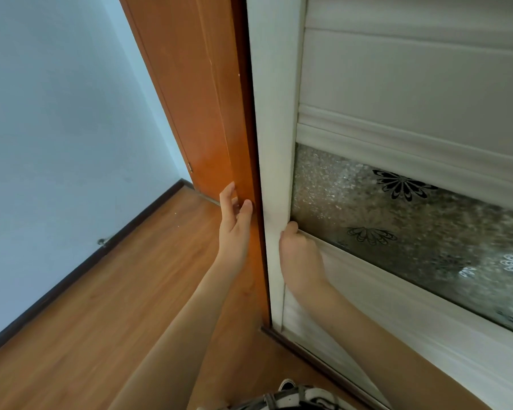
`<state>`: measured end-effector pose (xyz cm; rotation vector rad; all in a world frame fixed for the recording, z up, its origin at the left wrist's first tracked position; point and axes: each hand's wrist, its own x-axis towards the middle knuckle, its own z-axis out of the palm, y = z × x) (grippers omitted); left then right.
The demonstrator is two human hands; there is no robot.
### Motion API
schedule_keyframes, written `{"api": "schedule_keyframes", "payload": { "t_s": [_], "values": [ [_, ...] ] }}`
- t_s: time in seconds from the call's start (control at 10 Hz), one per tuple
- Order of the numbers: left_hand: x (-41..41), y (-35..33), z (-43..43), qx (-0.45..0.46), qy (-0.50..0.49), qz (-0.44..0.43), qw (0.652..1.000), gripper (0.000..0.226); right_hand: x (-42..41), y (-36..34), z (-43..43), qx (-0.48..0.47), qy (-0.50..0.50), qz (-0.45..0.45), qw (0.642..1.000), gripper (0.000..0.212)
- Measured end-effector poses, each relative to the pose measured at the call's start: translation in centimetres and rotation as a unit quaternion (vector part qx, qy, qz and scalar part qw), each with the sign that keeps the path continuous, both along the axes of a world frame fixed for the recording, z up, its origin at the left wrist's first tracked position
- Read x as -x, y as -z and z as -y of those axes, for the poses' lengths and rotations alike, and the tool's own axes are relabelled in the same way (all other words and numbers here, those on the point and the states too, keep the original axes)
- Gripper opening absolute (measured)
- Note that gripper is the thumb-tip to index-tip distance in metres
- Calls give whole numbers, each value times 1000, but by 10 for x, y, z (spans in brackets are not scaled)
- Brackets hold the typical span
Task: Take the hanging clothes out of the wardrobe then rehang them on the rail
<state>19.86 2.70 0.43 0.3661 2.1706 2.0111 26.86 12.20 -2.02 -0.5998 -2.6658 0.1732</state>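
Wood floor [116, 291], pale wall [57, 113]. I judge the wardrobe door [397, 84] rigid, glass [397, 220] fragile; right hand [299, 255] grips its frame [274, 143], left hand [234, 223] open.

The wood-grain floor [107, 306] (dark skirting [71, 276] along its wall edge) carries the white wardrobe [274, 113].
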Motion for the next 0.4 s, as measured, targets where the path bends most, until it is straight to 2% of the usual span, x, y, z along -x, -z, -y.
{"api": "schedule_keyframes", "payload": {
  "t_s": [0.1, 0.2, 0.3, 0.4],
  "values": [
    [-1, 0, -1, -8, -3, 1, 1000, 40, 3, 0, 2, -15, -8, 1, 1000, 32],
    [-7, -5, -2, -12, -5, -2, 1000, 39, -1, -9, 2, 4, -41, 45, 998, 32],
    [-2, -7, 4, 0, 3, 4, 1000, 38, -9, -28, -12, 48, -105, 73, 991, 15],
    [-1, -23, 19, 46, -5, -22, 999, 38, -34, -64, -25, 230, -162, 111, 953, 31]
  ]
}}
